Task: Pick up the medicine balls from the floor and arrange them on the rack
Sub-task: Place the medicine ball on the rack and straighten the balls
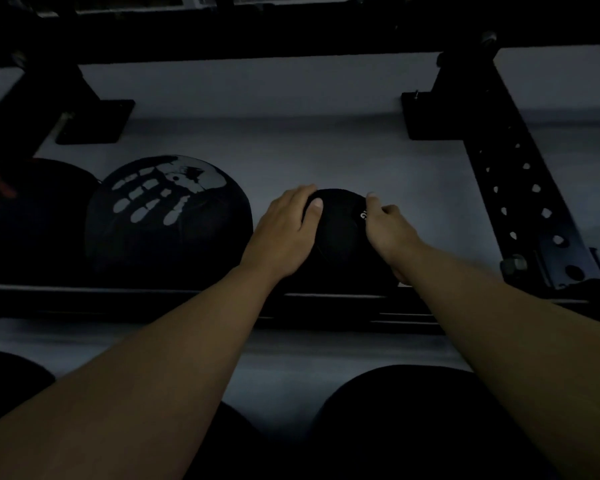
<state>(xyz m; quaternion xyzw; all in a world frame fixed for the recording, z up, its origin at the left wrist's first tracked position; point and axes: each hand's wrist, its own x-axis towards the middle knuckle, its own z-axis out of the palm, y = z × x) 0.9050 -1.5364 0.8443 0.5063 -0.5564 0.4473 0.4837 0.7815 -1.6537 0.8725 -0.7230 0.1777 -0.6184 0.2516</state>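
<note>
A small black medicine ball (pixel 340 230) with a white mark on its right side rests on the rack's low front rail (pixel 118 289). My left hand (pixel 281 233) lies over its left side and my right hand (pixel 388 226) grips its right side. To its left on the same rack sits a bigger black ball (pixel 168 216) printed with a white handprint. A third black ball (pixel 25 209) with orange lettering is at the far left edge.
A black perforated upright (pixel 527 188) of the rack slants down at the right, with a base plate (pixel 426 116) behind it. Another base plate (pixel 97 123) is at the back left. Dark round shapes (pixel 395 410) lie near my legs on the grey floor (pixel 326 150).
</note>
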